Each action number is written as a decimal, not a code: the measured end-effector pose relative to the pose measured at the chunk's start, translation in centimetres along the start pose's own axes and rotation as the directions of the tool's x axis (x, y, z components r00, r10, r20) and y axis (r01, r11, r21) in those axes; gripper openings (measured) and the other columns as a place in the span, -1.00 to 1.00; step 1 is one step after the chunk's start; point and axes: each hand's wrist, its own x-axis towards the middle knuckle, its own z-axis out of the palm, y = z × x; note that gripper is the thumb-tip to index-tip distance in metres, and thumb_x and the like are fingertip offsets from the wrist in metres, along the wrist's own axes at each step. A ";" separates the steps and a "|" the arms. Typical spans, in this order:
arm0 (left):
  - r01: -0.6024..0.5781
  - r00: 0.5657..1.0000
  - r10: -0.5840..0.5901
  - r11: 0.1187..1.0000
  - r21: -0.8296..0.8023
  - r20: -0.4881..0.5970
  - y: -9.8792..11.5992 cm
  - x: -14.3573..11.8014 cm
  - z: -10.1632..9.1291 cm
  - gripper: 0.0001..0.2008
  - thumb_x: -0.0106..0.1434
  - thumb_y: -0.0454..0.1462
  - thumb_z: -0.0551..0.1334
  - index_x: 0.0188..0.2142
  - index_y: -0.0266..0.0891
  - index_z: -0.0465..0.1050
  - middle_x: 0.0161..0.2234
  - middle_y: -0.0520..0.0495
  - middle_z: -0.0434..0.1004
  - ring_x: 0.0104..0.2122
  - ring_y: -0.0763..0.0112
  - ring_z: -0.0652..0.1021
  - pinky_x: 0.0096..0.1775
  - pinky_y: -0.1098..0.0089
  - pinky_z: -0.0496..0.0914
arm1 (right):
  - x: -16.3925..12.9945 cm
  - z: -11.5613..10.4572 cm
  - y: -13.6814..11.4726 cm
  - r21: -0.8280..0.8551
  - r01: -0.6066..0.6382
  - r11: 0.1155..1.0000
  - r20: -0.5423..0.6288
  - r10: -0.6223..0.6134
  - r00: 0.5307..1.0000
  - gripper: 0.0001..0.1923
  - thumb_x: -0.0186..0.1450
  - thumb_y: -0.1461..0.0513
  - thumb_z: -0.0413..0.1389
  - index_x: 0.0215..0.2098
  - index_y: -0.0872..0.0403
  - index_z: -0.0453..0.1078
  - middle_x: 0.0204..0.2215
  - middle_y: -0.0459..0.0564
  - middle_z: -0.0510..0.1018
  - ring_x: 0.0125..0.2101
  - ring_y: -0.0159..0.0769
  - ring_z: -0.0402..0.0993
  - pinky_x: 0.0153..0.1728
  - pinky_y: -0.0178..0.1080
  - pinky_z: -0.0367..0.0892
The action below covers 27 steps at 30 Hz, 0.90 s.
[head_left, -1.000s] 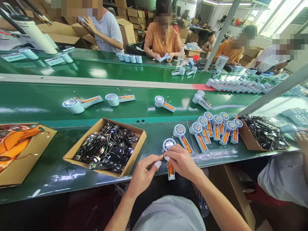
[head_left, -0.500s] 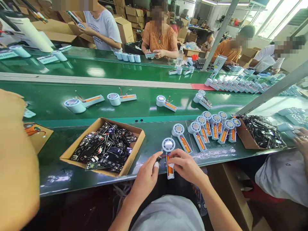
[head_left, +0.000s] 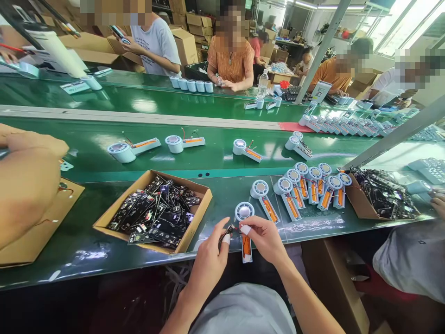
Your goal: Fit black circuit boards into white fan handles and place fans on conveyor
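In my left hand (head_left: 209,255), a small black circuit board (head_left: 226,233) is held between thumb and fingers. My right hand (head_left: 263,239) is closed in a pinch just right of the board, at a thin red wire (head_left: 236,228); the fingertips partly hide it. Both thumbs seem to wear white covers. Under my hands lies a light-blue handheld fan body (head_left: 244,211), its round head pointing away from me. An orange battery (head_left: 246,246) shows in its open handle, which reaches toward the table's front edge.
A cardboard box of black circuit boards (head_left: 153,213) stands left, another (head_left: 380,192) right. Several similar fan bodies (head_left: 292,185) lie right of my hands. More sit on the green belt (head_left: 208,162). A co-worker's arm (head_left: 31,181) reaches in at left; a co-worker's hand (head_left: 438,200) is at right.
My right hand has moved from the battery in the handle up to the wire near the board. The co-worker's arm at left has shifted, uncovering more of the cardboard there.
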 end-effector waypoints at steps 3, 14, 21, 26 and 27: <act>0.144 0.990 -0.139 0.975 -0.170 0.037 0.1 0.1 0.1 -0.63 0.32 -0.21 0.05 0.08 -0.23 0.34 -0.17 -0.18 0.67 -0.41 0.26 0.67 -0.28 0.25 0.56 | 0.1 -0.3 -0.7 -0.105 0.035 0.994 0.038 -0.031 0.999 -0.90 0.27 0.21 0.18 -0.30 0.05 0.54 -0.33 -0.05 0.59 -0.34 -0.30 0.51 -0.27 -0.28 0.42; -0.023 0.996 0.008 0.986 -0.165 -0.090 0.8 -0.5 0.5 -0.76 0.33 -0.28 0.12 -0.11 -0.20 0.54 -0.18 -0.11 0.71 -0.27 0.26 0.70 -0.22 0.34 0.59 | 0.1 0.5 -2.8 -0.795 0.202 0.572 0.145 -0.145 0.979 -0.76 0.20 0.48 0.09 -0.29 0.07 0.44 -0.32 -0.03 0.52 -0.32 -0.28 0.41 -0.34 -0.29 0.26; -0.324 0.904 0.343 0.939 0.114 -0.254 -0.1 -1.2 1.8 -0.69 0.34 -0.40 0.09 -0.03 -0.27 0.55 -0.11 -0.19 0.68 -0.14 0.26 0.68 -0.08 0.36 0.57 | 0.0 0.9 -2.8 -0.840 0.250 0.481 0.183 -0.181 0.966 -0.79 0.28 0.46 0.07 -0.31 0.07 0.44 -0.32 0.00 0.52 -0.31 -0.25 0.41 -0.32 -0.28 0.28; -0.248 0.962 0.236 0.966 -0.072 -0.137 -0.2 -0.1 0.3 -0.71 0.33 -0.38 0.14 -0.08 -0.20 0.60 -0.14 -0.11 0.70 -0.22 0.30 0.69 -0.15 0.39 0.58 | 1.0 -0.6 -2.7 -0.650 0.277 0.707 0.217 -0.176 0.960 -0.74 0.25 0.48 0.12 -0.21 0.06 0.50 -0.34 -0.05 0.54 -0.36 -0.33 0.45 -0.31 -0.31 0.32; -0.229 0.971 0.218 0.966 -0.119 -0.099 -0.3 0.2 -0.1 -0.72 0.33 -0.36 0.14 -0.09 -0.18 0.61 -0.15 -0.10 0.71 -0.26 0.31 0.69 -0.20 0.41 0.59 | 1.2 -0.9 -2.7 -0.615 0.298 0.730 0.241 -0.187 0.953 -0.71 0.25 0.48 0.11 -0.17 0.06 0.51 -0.32 -0.05 0.55 -0.35 -0.32 0.46 -0.30 -0.31 0.33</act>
